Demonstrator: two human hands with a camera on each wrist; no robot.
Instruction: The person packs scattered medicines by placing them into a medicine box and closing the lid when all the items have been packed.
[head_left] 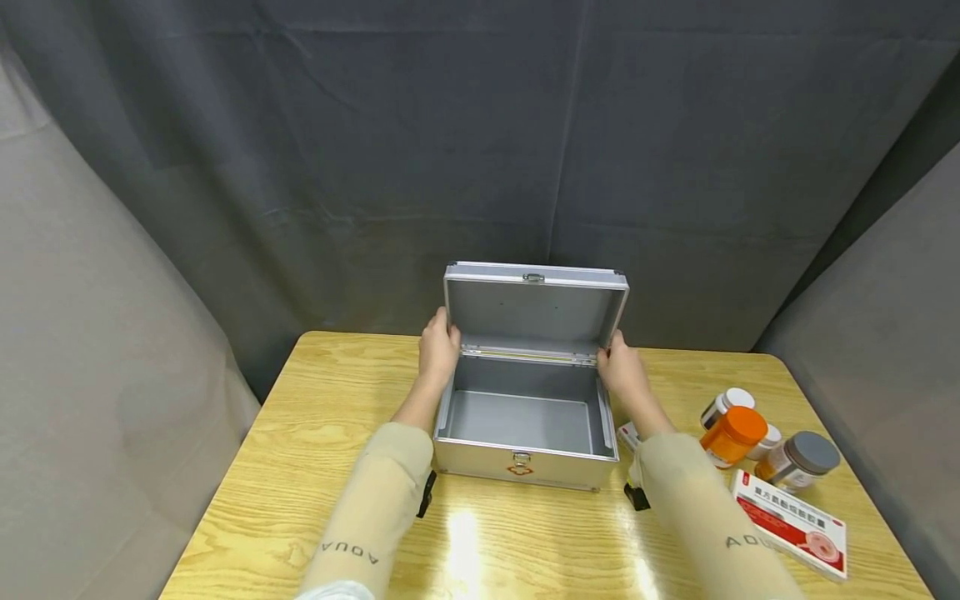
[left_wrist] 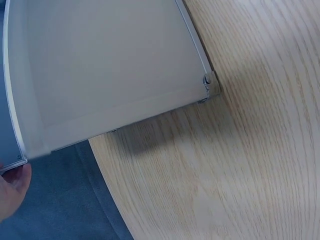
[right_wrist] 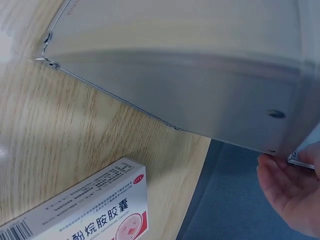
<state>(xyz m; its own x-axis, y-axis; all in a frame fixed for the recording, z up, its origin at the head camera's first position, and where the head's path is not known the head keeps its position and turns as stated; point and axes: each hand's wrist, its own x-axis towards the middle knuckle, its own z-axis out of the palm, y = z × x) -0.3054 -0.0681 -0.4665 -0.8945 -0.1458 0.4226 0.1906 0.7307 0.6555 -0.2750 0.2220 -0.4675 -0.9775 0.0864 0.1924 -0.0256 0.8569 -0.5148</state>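
Note:
A silver metal first-aid case [head_left: 480, 462] stands on the wooden table with its lid [head_left: 534, 312] raised; the grey interior holds nothing. My left hand [head_left: 438, 350] grips the lid's left side low down, near the hinge. On the opposite side, my right hand [head_left: 624, 371] holds the lid's right edge near the hinge. In the left wrist view, the fingers [left_wrist: 19, 182] curl at a corner of the lid. The right wrist view has my right hand [right_wrist: 292, 192] with thumb and fingers around the lid's edge, beside the case's side wall [right_wrist: 175, 90].
Right of the case are an orange-capped bottle [head_left: 731, 437], a grey-capped jar [head_left: 798, 460], white-capped bottles [head_left: 727, 404] and a red-and-white medicine box [head_left: 791, 521]. Another medicine box [right_wrist: 107, 200] lies close beside the case, partly behind my right sleeve. A dark curtain [head_left: 375, 167] hangs behind the table.

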